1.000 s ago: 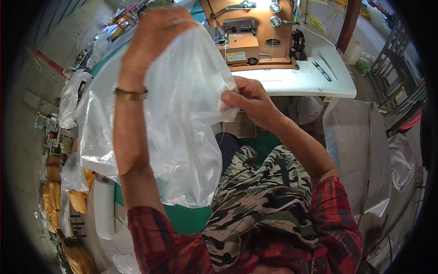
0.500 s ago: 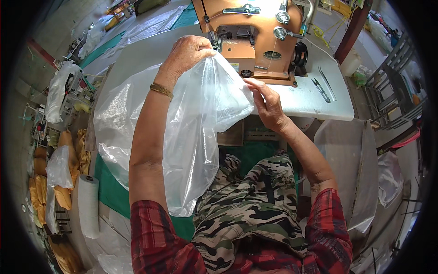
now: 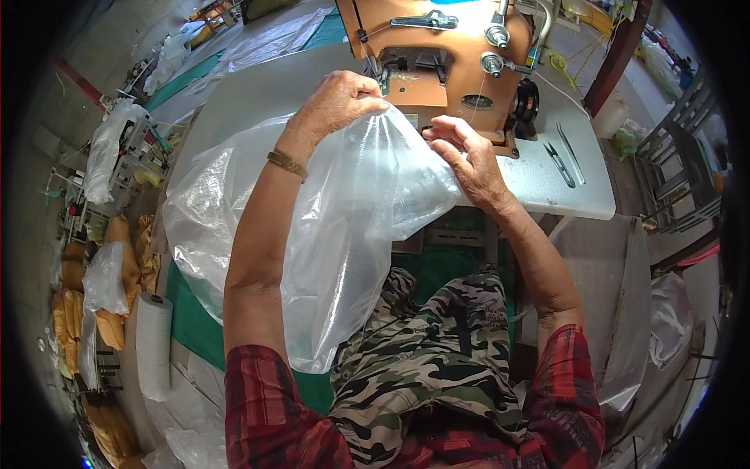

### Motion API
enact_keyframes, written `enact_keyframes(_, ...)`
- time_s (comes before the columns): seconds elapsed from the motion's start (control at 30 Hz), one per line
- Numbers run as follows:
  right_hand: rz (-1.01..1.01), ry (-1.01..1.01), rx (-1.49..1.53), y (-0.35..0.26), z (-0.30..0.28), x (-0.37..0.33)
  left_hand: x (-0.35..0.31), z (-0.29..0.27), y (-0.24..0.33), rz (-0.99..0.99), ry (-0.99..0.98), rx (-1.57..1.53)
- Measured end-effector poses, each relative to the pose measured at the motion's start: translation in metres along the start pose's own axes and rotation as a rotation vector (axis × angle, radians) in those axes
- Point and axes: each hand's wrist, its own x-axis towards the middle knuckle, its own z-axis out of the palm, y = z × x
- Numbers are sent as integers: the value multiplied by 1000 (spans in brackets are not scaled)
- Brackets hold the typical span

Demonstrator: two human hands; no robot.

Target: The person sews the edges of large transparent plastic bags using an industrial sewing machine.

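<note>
A large, translucent white plastic sheet or bag (image 3: 336,211) hangs over the front of the sewing table and down toward my lap. My left hand (image 3: 336,105) pinches its top corner, just in front of the orange-brown sewing machine (image 3: 469,70). The pinch point lies close to the machine's needle area, and the closed fingers partly hide the corner. My right hand (image 3: 475,162) is at the sheet's right edge with thumb and fingers apart. Its palm side is near or against the plastic; contact is hard to make out.
Thread snips (image 3: 559,164) and tweezers (image 3: 574,152) lie on the right of the white tabletop (image 3: 539,187). A black handwheel (image 3: 527,100) sticks out from the machine's right side. To the lower left stands a white roll (image 3: 154,348), near yellow-brown bundles (image 3: 69,320).
The view has shifted slightly. My left hand has come a little toward me and right, still pinching the corner. The fingers of my right hand have spread, and the sheet's right part has swung right.
</note>
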Motion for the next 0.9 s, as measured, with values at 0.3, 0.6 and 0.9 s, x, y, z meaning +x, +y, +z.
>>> enact_keyframes(0.3, 209, -71, 11, 3, 17, 3, -13, 21, 19, 207, 65, 4)
enact_keyframes(0.6, 46, -39, -301, -16, 18, -51, -94, -14, -14, 63, 162, 101)
enact_keyframes(0.9, -294, -28, -520, -20, 14, -93, -164, -54, -47, -150, -61, -61)
